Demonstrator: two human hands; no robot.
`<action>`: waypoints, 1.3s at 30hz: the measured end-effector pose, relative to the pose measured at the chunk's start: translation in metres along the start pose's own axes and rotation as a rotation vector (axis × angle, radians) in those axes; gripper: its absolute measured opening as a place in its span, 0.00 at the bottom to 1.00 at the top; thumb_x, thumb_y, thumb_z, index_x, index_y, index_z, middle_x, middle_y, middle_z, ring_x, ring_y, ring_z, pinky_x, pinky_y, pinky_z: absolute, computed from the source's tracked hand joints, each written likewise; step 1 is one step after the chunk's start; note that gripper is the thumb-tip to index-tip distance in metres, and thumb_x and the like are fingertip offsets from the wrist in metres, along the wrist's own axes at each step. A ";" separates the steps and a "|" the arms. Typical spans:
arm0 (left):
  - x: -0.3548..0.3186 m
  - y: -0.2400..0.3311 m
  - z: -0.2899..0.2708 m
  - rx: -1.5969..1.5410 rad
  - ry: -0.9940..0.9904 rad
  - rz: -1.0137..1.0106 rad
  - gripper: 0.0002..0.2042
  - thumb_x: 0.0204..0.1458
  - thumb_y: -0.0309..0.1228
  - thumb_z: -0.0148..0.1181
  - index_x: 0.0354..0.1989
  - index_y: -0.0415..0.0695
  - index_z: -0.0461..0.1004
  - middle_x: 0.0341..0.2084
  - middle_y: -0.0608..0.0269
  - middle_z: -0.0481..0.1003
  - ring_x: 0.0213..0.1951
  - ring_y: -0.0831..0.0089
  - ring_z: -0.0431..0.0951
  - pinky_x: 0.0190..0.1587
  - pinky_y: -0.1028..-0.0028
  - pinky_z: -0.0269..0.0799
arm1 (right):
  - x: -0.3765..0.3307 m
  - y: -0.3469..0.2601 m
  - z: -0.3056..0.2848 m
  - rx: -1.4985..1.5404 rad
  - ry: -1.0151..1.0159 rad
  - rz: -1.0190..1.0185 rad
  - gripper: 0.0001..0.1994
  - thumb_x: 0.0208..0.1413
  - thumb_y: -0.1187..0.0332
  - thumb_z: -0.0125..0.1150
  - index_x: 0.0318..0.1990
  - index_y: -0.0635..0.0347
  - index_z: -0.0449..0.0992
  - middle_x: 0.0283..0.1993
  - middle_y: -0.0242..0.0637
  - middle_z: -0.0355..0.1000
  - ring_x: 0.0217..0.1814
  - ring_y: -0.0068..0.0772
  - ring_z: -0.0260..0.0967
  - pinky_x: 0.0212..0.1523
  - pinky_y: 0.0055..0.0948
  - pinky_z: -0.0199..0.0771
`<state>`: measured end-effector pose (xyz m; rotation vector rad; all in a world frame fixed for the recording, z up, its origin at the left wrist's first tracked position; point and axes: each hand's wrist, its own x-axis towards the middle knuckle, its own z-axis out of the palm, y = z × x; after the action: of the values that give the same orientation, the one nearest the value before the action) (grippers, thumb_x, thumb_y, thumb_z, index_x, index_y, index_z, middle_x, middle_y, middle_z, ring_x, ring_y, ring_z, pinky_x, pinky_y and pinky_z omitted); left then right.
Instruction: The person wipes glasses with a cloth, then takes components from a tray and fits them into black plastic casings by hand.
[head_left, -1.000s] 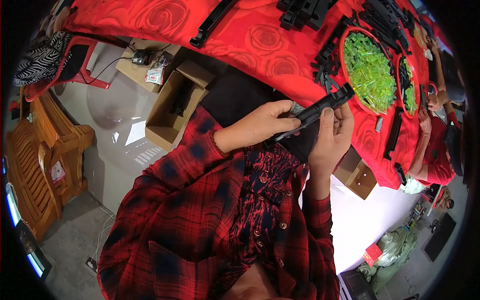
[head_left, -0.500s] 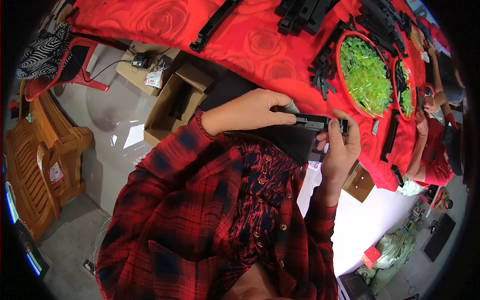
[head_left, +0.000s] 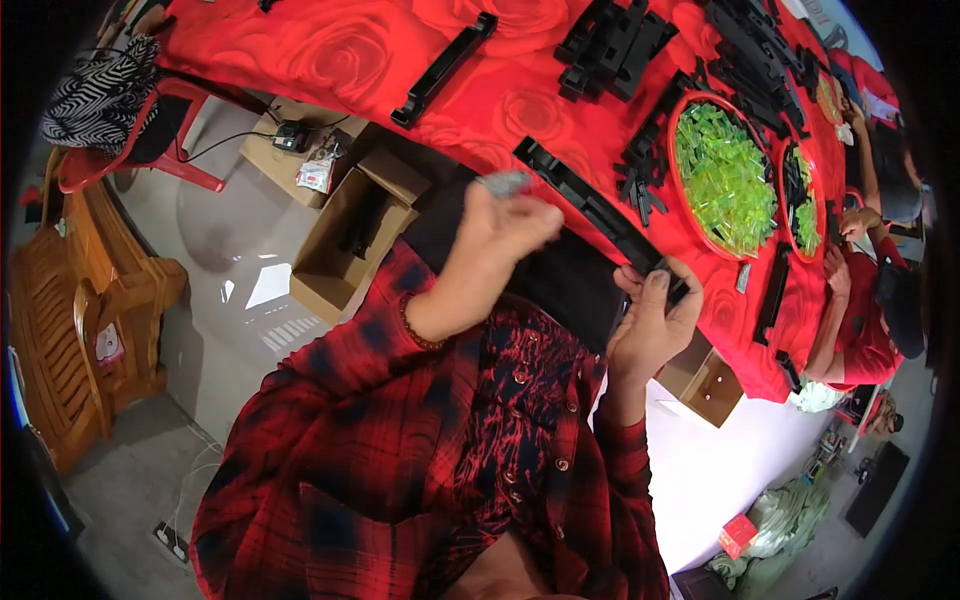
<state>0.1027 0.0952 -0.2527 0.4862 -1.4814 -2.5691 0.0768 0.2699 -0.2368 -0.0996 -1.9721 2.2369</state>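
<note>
My right hand (head_left: 650,320) grips the lower right end of a long black plastic strip (head_left: 590,200) between thumb and fingers. The strip slants up and left over the table's near edge, with raised, notched parts along it. To its left, my left hand (head_left: 480,250) is apart from the strip and blurred. Its fingers are loosely bent and partly apart, with nothing clear between them. A grey covering (head_left: 505,183) shows at one fingertip.
On the red rose-patterned cloth (head_left: 350,50) lie a single black strip (head_left: 445,70) and stacked black parts (head_left: 615,50). A red basket (head_left: 690,215) holds yellow-green pieces (head_left: 725,180). An open cardboard box (head_left: 325,250) stands below left. Another person's hand (head_left: 838,270) is at the far right.
My left hand has let go of the black strip and moved left and toward me. The strip has swung from level to slanting, its far end now up and left, still held in my right hand.
</note>
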 end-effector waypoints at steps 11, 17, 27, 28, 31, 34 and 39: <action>0.014 -0.003 0.030 -0.280 -0.058 -0.096 0.12 0.65 0.31 0.44 0.53 0.40 0.64 0.42 0.55 0.75 0.46 0.66 0.79 0.48 0.66 0.75 | -0.027 0.035 0.008 -0.203 -0.399 -0.146 0.22 0.57 0.83 0.60 0.56 0.68 0.57 0.48 0.46 0.70 0.49 0.31 0.73 0.54 0.29 0.73; 0.021 -0.006 0.017 0.009 -0.076 -0.014 0.12 0.68 0.35 0.43 0.53 0.42 0.63 0.37 0.62 0.74 0.35 0.78 0.75 0.38 0.75 0.75 | -0.019 0.020 0.008 -0.576 -0.685 -0.336 0.26 0.50 0.84 0.60 0.58 0.69 0.64 0.55 0.52 0.66 0.52 0.45 0.72 0.55 0.35 0.73; 0.010 -0.013 0.021 0.249 -0.189 0.008 0.08 0.66 0.29 0.49 0.47 0.39 0.68 0.37 0.66 0.74 0.36 0.81 0.74 0.39 0.78 0.70 | 0.041 -0.010 0.031 -0.338 -0.417 -0.162 0.20 0.71 0.68 0.40 0.66 0.69 0.59 0.62 0.45 0.63 0.62 0.33 0.64 0.65 0.33 0.60; 0.008 -0.012 0.022 0.336 -0.200 0.022 0.08 0.66 0.29 0.49 0.47 0.38 0.68 0.36 0.66 0.74 0.35 0.81 0.74 0.38 0.78 0.70 | 0.049 -0.008 0.038 -0.163 -0.392 -0.164 0.22 0.72 0.64 0.40 0.66 0.70 0.58 0.62 0.49 0.64 0.61 0.38 0.66 0.64 0.35 0.62; 0.007 -0.016 0.022 0.463 -0.217 0.044 0.08 0.66 0.29 0.49 0.47 0.37 0.69 0.34 0.65 0.75 0.34 0.81 0.74 0.37 0.77 0.71 | 0.060 -0.017 0.058 0.126 -0.376 -0.063 0.26 0.72 0.57 0.38 0.66 0.72 0.58 0.61 0.51 0.64 0.60 0.42 0.68 0.64 0.39 0.64; 0.006 -0.011 0.026 0.483 -0.203 0.037 0.08 0.66 0.29 0.49 0.46 0.36 0.69 0.33 0.64 0.76 0.32 0.80 0.75 0.35 0.77 0.72 | 0.062 -0.017 0.064 0.259 -0.397 0.050 0.27 0.72 0.53 0.37 0.62 0.72 0.60 0.59 0.51 0.64 0.58 0.43 0.69 0.62 0.42 0.67; 0.007 -0.016 0.025 0.486 -0.167 -0.011 0.08 0.66 0.30 0.50 0.44 0.36 0.70 0.32 0.62 0.77 0.29 0.78 0.76 0.33 0.76 0.72 | 0.059 -0.009 0.062 0.259 -0.408 -0.001 0.25 0.72 0.53 0.37 0.55 0.71 0.63 0.54 0.50 0.66 0.52 0.43 0.73 0.56 0.44 0.75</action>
<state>0.0883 0.1212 -0.2564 0.3326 -2.1779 -2.2897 0.0096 0.2199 -0.2163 0.4198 -1.8199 2.6544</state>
